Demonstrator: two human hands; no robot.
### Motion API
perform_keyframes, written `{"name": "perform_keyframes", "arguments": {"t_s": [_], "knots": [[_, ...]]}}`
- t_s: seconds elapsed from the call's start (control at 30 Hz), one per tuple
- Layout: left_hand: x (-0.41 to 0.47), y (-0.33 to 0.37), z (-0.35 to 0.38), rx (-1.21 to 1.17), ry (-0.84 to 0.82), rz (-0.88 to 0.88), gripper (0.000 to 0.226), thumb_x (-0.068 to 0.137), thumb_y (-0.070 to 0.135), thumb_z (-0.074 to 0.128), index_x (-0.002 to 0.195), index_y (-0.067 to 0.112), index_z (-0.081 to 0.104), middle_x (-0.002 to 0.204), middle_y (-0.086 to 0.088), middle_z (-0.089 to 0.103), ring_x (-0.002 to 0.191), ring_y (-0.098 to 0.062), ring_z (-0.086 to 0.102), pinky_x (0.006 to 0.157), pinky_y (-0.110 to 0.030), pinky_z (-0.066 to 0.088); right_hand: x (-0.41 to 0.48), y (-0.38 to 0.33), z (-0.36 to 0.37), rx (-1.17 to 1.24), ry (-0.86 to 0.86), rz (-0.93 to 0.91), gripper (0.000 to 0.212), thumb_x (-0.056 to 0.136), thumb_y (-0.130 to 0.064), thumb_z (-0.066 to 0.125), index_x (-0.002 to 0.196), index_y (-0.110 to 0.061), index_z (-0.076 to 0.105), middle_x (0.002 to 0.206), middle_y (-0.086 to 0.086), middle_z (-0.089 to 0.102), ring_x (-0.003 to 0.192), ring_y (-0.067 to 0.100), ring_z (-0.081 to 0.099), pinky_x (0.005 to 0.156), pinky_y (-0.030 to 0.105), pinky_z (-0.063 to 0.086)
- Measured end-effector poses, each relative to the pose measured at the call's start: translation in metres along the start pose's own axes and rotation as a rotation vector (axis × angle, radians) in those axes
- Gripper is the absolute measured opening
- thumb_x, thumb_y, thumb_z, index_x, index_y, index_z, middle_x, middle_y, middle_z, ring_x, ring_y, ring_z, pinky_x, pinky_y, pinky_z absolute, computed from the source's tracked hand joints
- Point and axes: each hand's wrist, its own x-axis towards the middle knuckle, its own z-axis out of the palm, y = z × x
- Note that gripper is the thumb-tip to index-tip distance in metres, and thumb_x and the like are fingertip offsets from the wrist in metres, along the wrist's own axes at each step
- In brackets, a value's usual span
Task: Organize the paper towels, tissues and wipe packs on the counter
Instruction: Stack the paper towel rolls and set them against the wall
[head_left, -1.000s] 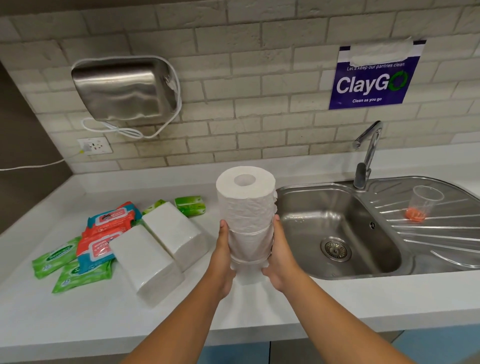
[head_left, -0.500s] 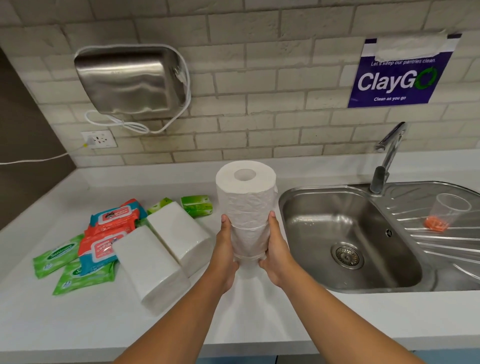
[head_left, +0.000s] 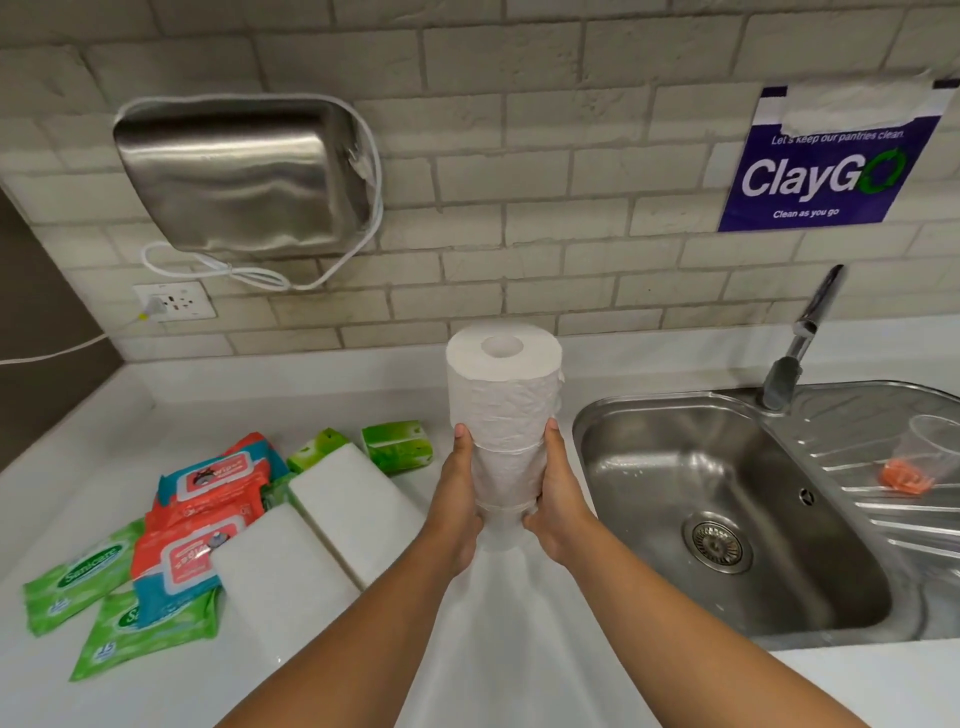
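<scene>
A tall white stack of paper towel rolls (head_left: 503, 410) stands upright at the counter's middle, held between my left hand (head_left: 457, 499) and my right hand (head_left: 558, 499) near its base. Left of it lie two white tissue blocks (head_left: 358, 514) (head_left: 280, 577). Red-and-blue wipe packs (head_left: 208, 483) (head_left: 179, 566) overlap beside them. Green wipe packs (head_left: 78, 577) (head_left: 140, 639) lie flat at the far left. Small green tissue packs (head_left: 397, 447) (head_left: 314, 449) sit behind the blocks.
A steel sink (head_left: 727, 519) with a tap (head_left: 800, 343) lies right of the rolls. On its drainboard a clear plastic cup (head_left: 930, 462) lies tipped. A steel hand dryer (head_left: 239, 176) and a socket (head_left: 174, 301) are on the brick wall. The white counter (head_left: 509, 649) extends toward me.
Both hands keep hold of the roll stack, which has stayed upright and shifted slightly left and away from the sink. The view has moved closer and leftward.
</scene>
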Motion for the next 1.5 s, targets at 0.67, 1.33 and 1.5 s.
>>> {"name": "perform_keyframes", "arguments": {"t_s": [0.67, 1.33, 1.5], "knots": [[0.139, 0.072, -0.027, -0.04, -0.118, -0.115, 0.042, 0.098, 0.065, 0.044, 0.11, 0.031, 0.067, 0.107, 0.009, 0.071, 0.105, -0.015, 0.07, 0.103, -0.041, 0.053, 0.123, -0.055, 0.049, -0.044, -0.004, 0.021, 0.063, 0.091, -0.079, 0.029, 0.133, -0.042, 0.057, 0.129, -0.014, 0.066, 0.118, 0.012, 0.062, 0.099, 0.037, 0.045], [0.221, 0.088, -0.016, 0.03, -0.082, -0.061, 0.051, 0.094, 0.066, 0.053, 0.132, 0.033, 0.06, 0.129, 0.012, 0.069, 0.121, -0.016, 0.065, 0.113, -0.044, 0.043, 0.183, -0.092, 0.04, -0.096, 0.045, 0.109, 0.067, 0.082, -0.079, 0.052, 0.135, -0.039, 0.047, 0.144, -0.005, 0.044, 0.134, 0.03, 0.047, 0.107, 0.039, 0.04], [0.227, 0.091, -0.015, 0.046, -0.073, -0.065, 0.051, 0.094, 0.066, 0.055, 0.133, 0.033, 0.059, 0.128, 0.011, 0.069, 0.12, -0.016, 0.065, 0.113, -0.045, 0.044, 0.19, -0.092, 0.042, -0.114, 0.063, 0.057, 0.061, 0.089, -0.074, 0.047, 0.137, -0.037, 0.048, 0.136, -0.01, 0.051, 0.112, 0.012, 0.057, 0.118, 0.044, 0.034]]}}
